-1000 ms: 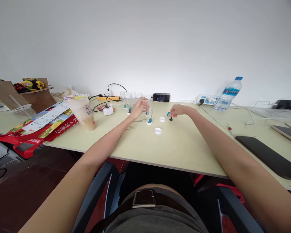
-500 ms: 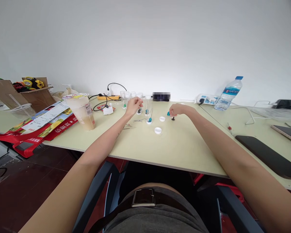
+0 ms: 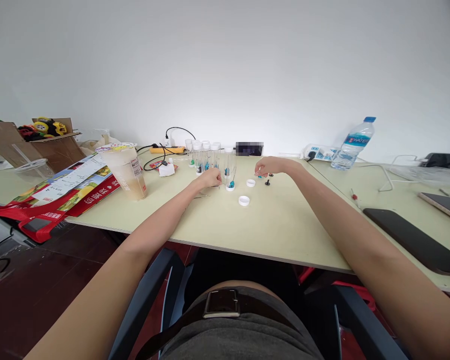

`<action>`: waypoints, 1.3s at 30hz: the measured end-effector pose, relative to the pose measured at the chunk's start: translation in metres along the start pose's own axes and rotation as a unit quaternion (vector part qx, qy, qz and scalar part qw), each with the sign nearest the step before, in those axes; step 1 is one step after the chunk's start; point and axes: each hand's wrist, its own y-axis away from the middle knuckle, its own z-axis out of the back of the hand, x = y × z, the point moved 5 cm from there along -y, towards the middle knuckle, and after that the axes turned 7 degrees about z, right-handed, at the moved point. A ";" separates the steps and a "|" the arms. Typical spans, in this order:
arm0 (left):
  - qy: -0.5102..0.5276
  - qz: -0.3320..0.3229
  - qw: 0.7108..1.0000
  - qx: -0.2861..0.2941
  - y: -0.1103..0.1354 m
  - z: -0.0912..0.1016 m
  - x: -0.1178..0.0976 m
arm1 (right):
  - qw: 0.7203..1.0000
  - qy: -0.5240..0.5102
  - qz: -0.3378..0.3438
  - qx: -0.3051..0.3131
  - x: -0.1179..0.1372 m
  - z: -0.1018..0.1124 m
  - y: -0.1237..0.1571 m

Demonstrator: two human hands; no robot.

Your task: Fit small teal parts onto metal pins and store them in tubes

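Note:
My left hand (image 3: pixel 212 177) is low over the table, its fingertips pinched at a thin metal piece (image 3: pixel 215 187) they partly cover. Just right of it a clear tube (image 3: pixel 230 169) stands on a white cap (image 3: pixel 230 188), with a teal piece (image 3: pixel 231 184) inside near the bottom. My right hand (image 3: pixel 268 165) hovers with fingers bent down and slightly apart over a small teal piece (image 3: pixel 260 176). Close to it are a small black piece (image 3: pixel 267 182) and a white cap (image 3: pixel 251 183). Another white cap (image 3: pixel 243 200) lies nearer me.
Several clear tubes (image 3: pixel 198 157) stand behind my left hand. A drink cup (image 3: pixel 124 172) and a red bag (image 3: pixel 93 200) are to the left. On the right are a water bottle (image 3: pixel 354 146), a power strip (image 3: pixel 322 152) and a black phone (image 3: pixel 412 240).
My left hand has come down from beside the tube tops to the thin metal piece on the table. My right hand has shifted slightly left and up, uncovering another black piece.

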 end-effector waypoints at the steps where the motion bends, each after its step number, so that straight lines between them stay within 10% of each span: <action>1: -0.004 -0.005 1.000 0.001 0.001 0.000 -0.001 | 1.000 -0.003 -0.001 0.002 0.001 0.000 0.001; 11: 0.008 -0.027 1.000 -0.013 0.003 0.006 -0.004 | 1.000 -0.015 0.017 -0.017 0.023 0.010 0.012; 22: -0.091 -0.018 0.989 0.114 0.013 0.016 -0.016 | 0.999 0.001 0.031 -0.012 0.033 0.019 0.017; 39: -0.151 0.063 0.985 0.056 0.033 0.018 -0.045 | 0.999 -0.025 0.029 0.005 0.034 0.025 0.025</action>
